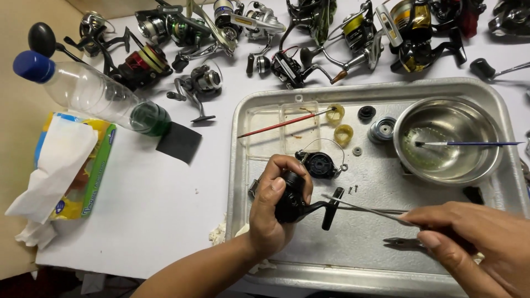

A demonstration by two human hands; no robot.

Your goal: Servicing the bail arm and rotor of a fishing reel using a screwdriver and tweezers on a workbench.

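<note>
The left hand (274, 207) is closed around one black reel body (292, 200), held just above the metal tray (309, 259); its black handle (331, 208) projects to the right. The right hand (475, 237) grips one pair of tweezers (364, 207), whose tip lies beside the handle, and also one pair of small pliers (400, 241).

Tray contents, counted:
- one steel bowl (486, 160) with one blue-handled brush (469, 144) resting in it;
- one red-handled brush (279, 125);
- two yellow rings (339, 124);
- one black rotor part (320, 164);
- one grey spool (382, 130);
- one clear plastic lid (259, 118).

The white tabletop (149, 209) carries one clear bottle (88, 91) with a blue cap, one tissue pack (72, 165), one black square patch (178, 142), and a row of assembled reels (287, 38) along the far edge; their number cannot be counted exactly.
</note>
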